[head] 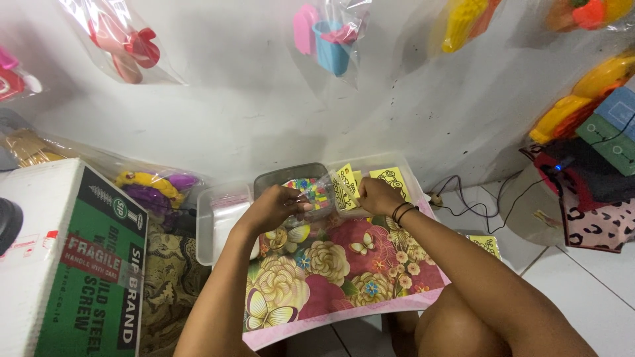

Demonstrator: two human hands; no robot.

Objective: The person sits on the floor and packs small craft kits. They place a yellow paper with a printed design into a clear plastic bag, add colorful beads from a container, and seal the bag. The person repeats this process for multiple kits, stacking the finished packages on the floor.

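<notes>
Both hands are closing on a small clear plastic bag [322, 196], the left hand [276, 206] pinching one edge and the right hand [378, 196] gripping the other. The bag is hovering over a grey plastic tray of coloured beads [291, 177], beyond a flowered pink mat [331, 271].

Clear bag [322, 193] contents too small to tell; cardboard box [66, 264] cut off at left edge.

Your left hand [276, 206] and right hand [378, 196] were raised before you, close together, fingers curled in a pinch. Both forearms reached forward, and dark bands circled your right wrist.
</notes>
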